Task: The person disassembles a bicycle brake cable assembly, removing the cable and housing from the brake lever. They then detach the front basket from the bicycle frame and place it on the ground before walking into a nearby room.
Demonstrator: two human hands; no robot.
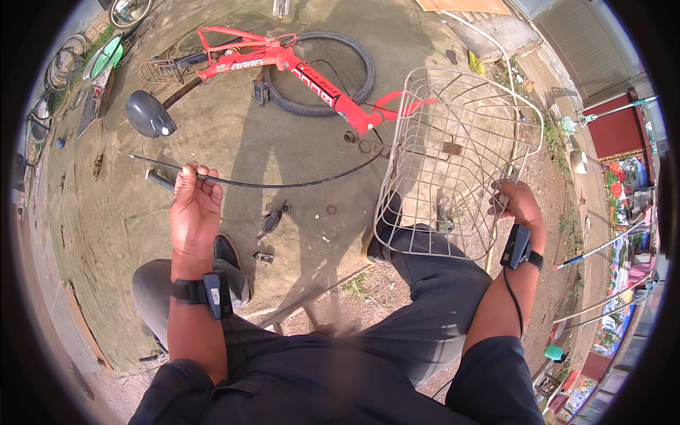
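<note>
My left hand (196, 209) is closed, pinching a thin black cable (283, 185) near its free end. From there the cable curves right, toward the front of a red bicycle frame (312, 79) and a metal wire basket (452, 148). The frame lies on its side on the ground. My right hand (519, 202) has its fingers curled round the wires at the basket's right side. The basket is tilted over my right knee, beside the frame's front end. A short dark bar (159, 180) shows just behind my left fingers; its kind is unclear.
A black saddle (150, 114) and a wheel (370, 71) lie with the frame. Small dark parts (272, 219) are scattered on the concrete before my feet. At the far left are more wheels and a green round thing (108, 57). Long poles (602, 244) stick out at the right.
</note>
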